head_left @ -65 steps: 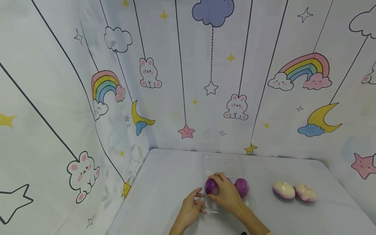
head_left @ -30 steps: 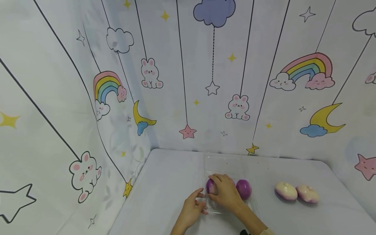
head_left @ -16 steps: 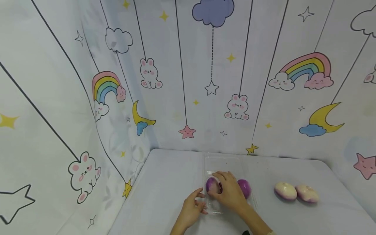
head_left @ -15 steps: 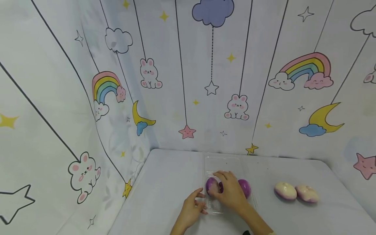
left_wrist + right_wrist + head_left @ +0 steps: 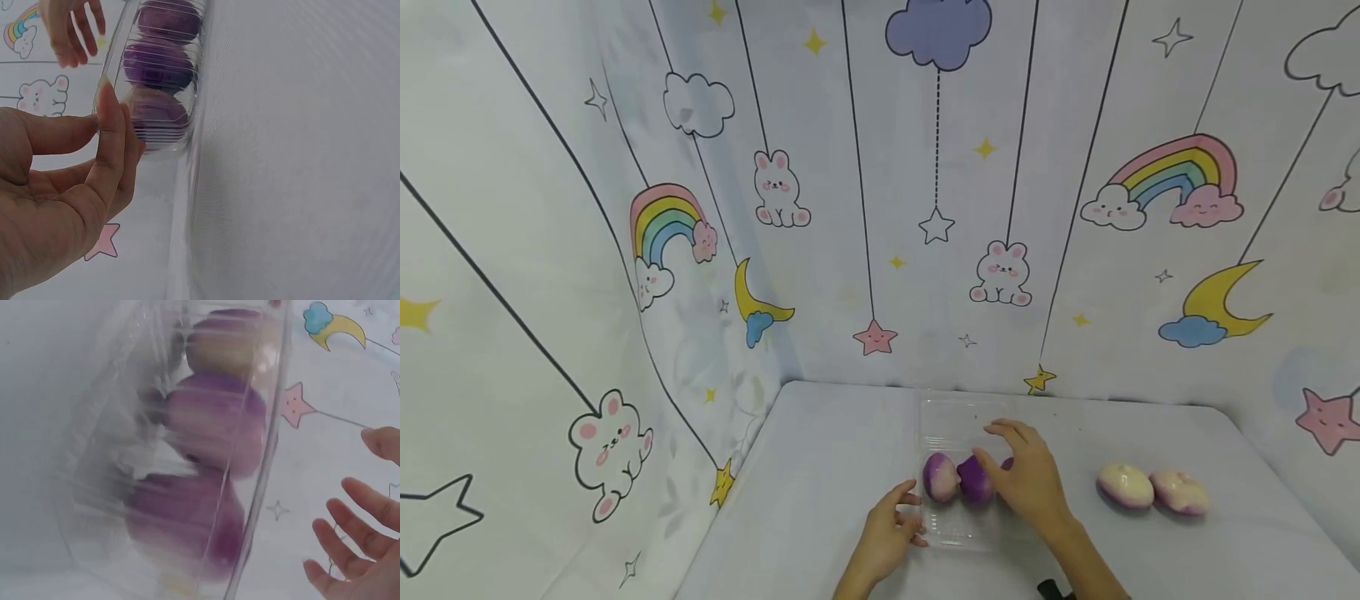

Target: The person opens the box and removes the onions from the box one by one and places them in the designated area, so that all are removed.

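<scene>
R hand (image 5: pixel 1033 477) just off leftmost glossy rounded purple-white veg (image 5: pixel 941 478); fingers now spread, empty. I reckon it's seated, w/ 2 alike, in clear plastic box (image 5: pixel 951 528) on white bench (image 5: pixel 831 454). L hand (image 5: pixel 883 535) pinches box edge.

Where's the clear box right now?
Head view, lower centre: the clear box lies on the table, just right of the left hand, left of two loose vegetables.

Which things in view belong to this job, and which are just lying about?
Belong to the job:
open box of clear plastic
three rounded purple and white vegetables inside it
probably two rounded cream and purple vegetables outside it

Apparently just lying about:
black object, cropped at the bottom edge
printed white backdrop
</scene>
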Tool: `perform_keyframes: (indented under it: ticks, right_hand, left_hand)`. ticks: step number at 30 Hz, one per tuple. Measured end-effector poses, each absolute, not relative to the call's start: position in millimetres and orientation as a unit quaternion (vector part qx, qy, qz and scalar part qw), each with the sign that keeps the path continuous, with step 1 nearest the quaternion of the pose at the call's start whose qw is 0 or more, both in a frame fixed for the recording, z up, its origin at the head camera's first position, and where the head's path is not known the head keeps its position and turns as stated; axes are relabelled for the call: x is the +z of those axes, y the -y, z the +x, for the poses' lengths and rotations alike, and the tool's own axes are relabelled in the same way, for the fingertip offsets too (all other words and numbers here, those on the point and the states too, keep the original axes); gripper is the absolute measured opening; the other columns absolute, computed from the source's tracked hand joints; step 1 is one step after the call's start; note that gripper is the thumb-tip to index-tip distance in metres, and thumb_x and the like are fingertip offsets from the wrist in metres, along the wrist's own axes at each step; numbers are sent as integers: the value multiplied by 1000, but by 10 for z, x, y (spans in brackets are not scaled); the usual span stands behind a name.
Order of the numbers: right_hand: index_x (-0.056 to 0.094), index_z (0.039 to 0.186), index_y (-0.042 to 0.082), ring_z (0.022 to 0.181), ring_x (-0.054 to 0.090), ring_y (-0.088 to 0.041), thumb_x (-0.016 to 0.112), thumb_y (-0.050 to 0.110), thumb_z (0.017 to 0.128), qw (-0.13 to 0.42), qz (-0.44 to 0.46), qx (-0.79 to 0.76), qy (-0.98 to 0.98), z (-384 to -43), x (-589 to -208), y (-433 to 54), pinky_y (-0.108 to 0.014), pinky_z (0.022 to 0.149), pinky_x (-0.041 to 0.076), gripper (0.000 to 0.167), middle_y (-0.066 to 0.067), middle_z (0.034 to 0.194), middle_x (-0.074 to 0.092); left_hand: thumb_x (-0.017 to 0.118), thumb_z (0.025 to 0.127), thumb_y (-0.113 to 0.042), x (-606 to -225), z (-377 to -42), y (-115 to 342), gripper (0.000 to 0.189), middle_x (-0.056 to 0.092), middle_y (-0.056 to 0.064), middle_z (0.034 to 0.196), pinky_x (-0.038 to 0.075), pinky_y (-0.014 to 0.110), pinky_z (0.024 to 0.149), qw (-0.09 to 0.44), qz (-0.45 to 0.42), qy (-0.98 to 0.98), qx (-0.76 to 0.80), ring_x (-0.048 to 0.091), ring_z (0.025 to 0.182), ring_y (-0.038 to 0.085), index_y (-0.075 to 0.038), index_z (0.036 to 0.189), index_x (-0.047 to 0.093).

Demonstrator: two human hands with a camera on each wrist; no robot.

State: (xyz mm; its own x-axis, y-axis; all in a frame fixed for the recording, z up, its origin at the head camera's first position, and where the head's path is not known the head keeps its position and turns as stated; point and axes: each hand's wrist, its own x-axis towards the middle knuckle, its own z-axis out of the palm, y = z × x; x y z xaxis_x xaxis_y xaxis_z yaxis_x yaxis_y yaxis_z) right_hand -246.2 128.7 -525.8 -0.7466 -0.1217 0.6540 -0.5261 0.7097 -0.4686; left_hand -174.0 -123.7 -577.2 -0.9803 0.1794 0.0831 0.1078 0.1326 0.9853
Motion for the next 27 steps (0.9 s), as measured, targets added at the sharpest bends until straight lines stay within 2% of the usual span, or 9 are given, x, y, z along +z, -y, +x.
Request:
perform_keyframes:
  ticks: [6, 18, 23, 27]
  right_hand:
    - [77, 109, 8, 112, 67, -34, 89, 12, 81, 355, 152, 335, 860, -2451, -5303, -1481, -53, 97, 55, 31, -10, 116, 73]
    - [78, 104, 6, 102, 69, -37, 85, 4, 80, 402, 111, 347, 840, -2485, -5344, -1784, -48, 90, 51, 25, -13, 108, 76]
    - [78, 102, 5, 98, 69, -40, 84, 4, 80, 410, 86, 338, 843, -2462, -5312, -1889, -51, 83, 52, 23, -16, 104, 76]
    - [78, 104, 5, 100, 69, -42, 83, 6, 82, 394, 58, 337, 853, -2428, -5287, -1982, -55, 84, 53, 22, -18, 106, 76]
  left_hand:
    - [61, 97, 11, -5775, -1746, 1232, 59, 60, 25, 130, 65, 31, 68, 29, 92, -751, 654, 72, 82, 34, 8, 152, 41]
    - [62, 97, 9, -5769, -1751, 1236, 58, 60, 27, 131, 64, 28, 68, 30, 94, -756, 647, 73, 82, 32, 8, 152, 42]
    - [62, 96, 11, -5787, -1747, 1229, 59, 60, 27, 130, 65, 30, 66, 24, 93, -749, 655, 73, 81, 36, 8, 152, 42]
    - [62, 97, 9, -5797, -1746, 1229, 58, 60, 26, 131, 64, 29, 65, 26, 91, -755, 649, 73, 78, 28, 7, 152, 43]
